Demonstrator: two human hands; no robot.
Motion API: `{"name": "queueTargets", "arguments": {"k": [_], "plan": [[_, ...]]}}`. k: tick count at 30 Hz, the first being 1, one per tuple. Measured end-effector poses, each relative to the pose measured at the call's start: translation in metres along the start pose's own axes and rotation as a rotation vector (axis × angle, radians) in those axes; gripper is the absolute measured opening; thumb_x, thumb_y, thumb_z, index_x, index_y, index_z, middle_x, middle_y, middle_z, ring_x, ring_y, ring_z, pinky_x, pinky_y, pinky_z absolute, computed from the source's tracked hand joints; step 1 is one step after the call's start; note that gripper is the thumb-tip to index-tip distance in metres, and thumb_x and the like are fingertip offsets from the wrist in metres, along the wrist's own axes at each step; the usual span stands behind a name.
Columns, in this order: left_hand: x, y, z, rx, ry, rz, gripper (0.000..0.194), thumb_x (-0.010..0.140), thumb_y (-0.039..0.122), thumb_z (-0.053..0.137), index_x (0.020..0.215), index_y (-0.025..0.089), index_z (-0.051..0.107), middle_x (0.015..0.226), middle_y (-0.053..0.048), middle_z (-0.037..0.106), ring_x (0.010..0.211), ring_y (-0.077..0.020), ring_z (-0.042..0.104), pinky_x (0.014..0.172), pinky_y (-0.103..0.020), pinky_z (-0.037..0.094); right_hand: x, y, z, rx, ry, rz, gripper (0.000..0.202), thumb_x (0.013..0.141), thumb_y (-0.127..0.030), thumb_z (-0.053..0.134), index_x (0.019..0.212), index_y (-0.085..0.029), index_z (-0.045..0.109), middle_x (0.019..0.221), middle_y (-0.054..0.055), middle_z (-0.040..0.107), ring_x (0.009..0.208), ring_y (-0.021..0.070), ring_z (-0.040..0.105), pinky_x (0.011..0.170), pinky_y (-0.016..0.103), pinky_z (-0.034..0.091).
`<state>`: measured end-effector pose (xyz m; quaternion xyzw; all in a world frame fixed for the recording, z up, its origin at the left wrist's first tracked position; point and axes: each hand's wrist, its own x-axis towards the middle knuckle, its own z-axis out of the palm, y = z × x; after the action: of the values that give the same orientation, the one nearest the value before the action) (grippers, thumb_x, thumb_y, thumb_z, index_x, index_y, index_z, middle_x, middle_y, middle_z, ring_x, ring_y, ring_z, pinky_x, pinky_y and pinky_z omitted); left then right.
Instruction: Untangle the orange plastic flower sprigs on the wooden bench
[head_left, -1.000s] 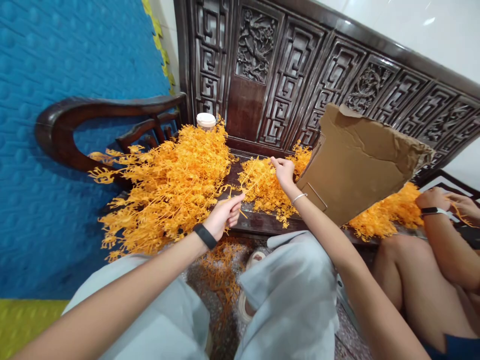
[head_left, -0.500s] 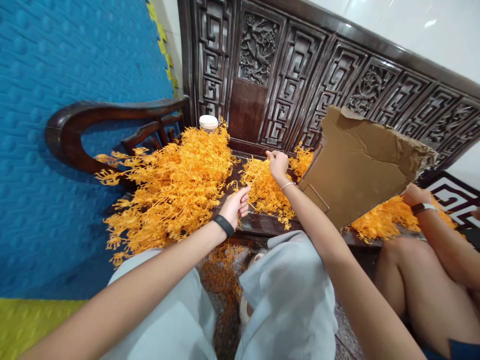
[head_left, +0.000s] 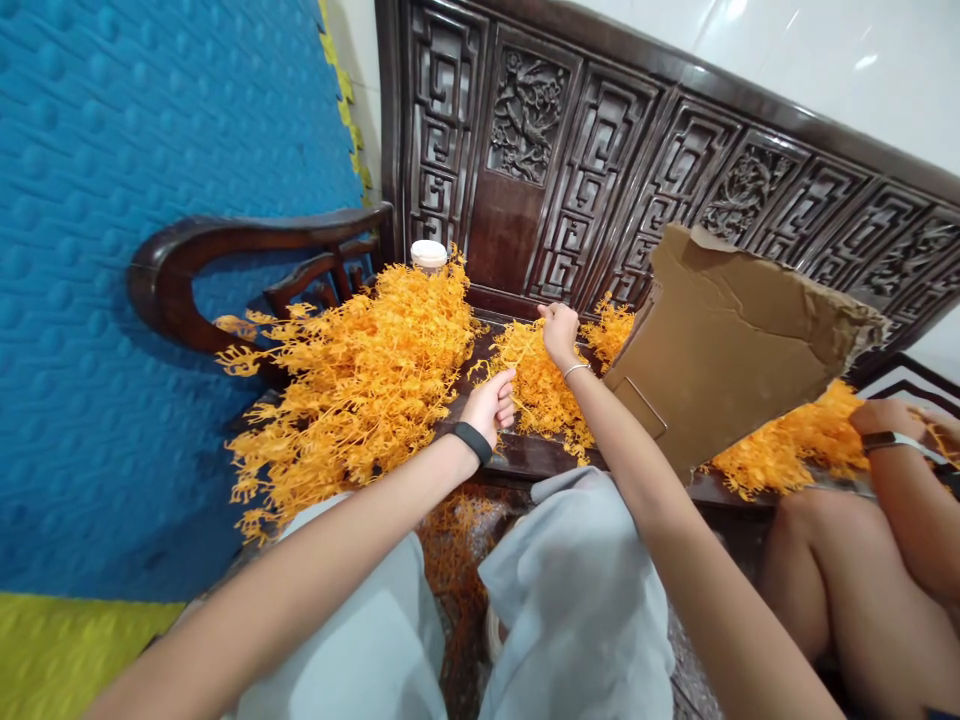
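Orange sprig held between two hands
The orange sprig (head_left: 523, 352) is pinched by clenched fingers of left hand (head_left: 493, 402) and right hand (head_left: 561, 331).

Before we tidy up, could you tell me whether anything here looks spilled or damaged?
Yes. Orange plastic sprigs lie scattered on the floor below the bench edge, apart from the big pile on the seat. The cardboard sheet propped on the bench has a ragged, torn top edge.
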<state>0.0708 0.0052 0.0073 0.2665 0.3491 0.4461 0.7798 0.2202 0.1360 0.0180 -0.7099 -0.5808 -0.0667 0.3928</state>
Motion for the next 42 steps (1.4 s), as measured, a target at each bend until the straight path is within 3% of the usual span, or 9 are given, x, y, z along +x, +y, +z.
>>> {"name": "queueTargets", "arguments": {"k": [20, 34, 38, 40, 42], "plan": [[-0.003, 0.017, -0.001, -0.064, 0.041, -0.011, 0.044, 0.082, 0.029, 0.046, 0.046, 0.018, 0.023, 0.029, 0.009, 0.015, 0.027, -0.0036, 0.016, 0.032, -0.017, 0.012, 0.012, -0.020, 0.025, 0.115, 0.032, 0.110, 0.034, 0.085, -0.036, 0.039, 0.065, -0.017, 0.059, 0.065, 0.004, 0.059, 0.060, 0.0124, 0.042, 0.060, 0.024, 0.029], [-0.008, 0.023, -0.006, -0.055, 0.070, 0.046, 0.043, 0.080, 0.028, 0.047, 0.046, 0.019, 0.023, 0.031, 0.010, 0.015, 0.028, -0.0034, 0.016, 0.033, -0.018, 0.013, 0.018, -0.031, 0.032, 0.197, 0.048, 0.078, 0.036, 0.083, -0.039, 0.040, 0.065, -0.016, 0.060, 0.062, 0.003, 0.057, 0.060, 0.0125, 0.044, 0.062, 0.024, 0.031], [-0.034, 0.009, -0.006, -0.005, 0.114, 0.083, 0.042, 0.075, 0.025, 0.053, 0.045, 0.019, 0.024, 0.033, 0.010, 0.018, 0.029, -0.0029, 0.018, 0.034, -0.018, 0.014, 0.031, -0.007, 0.026, 0.201, 0.141, 0.263, 0.032, 0.081, -0.037, 0.043, 0.063, -0.015, 0.060, 0.064, 0.004, 0.059, 0.062, 0.0138, 0.048, 0.064, 0.025, 0.033], [-0.051, -0.001, -0.010, 0.027, 0.057, 0.006, 0.043, 0.074, 0.027, 0.054, 0.045, 0.019, 0.024, 0.035, 0.010, 0.018, 0.029, -0.0031, 0.019, 0.034, -0.019, 0.015, 0.037, 0.015, 0.021, 0.229, 0.180, 0.363, 0.033, 0.080, -0.036, 0.044, 0.060, -0.015, 0.058, 0.062, 0.004, 0.059, 0.061, 0.0138, 0.049, 0.064, 0.025, 0.034], [-0.061, -0.007, -0.018, 0.077, -0.030, -0.068, 0.044, 0.074, 0.029, 0.053, 0.043, 0.019, 0.023, 0.035, 0.010, 0.017, 0.030, -0.0033, 0.018, 0.035, -0.020, 0.014, 0.041, 0.035, 0.018, 0.301, 0.183, 0.332, 0.030, 0.079, -0.035, 0.045, 0.060, -0.015, 0.057, 0.063, 0.003, 0.059, 0.060, 0.0130, 0.049, 0.064, 0.025, 0.034]]}}
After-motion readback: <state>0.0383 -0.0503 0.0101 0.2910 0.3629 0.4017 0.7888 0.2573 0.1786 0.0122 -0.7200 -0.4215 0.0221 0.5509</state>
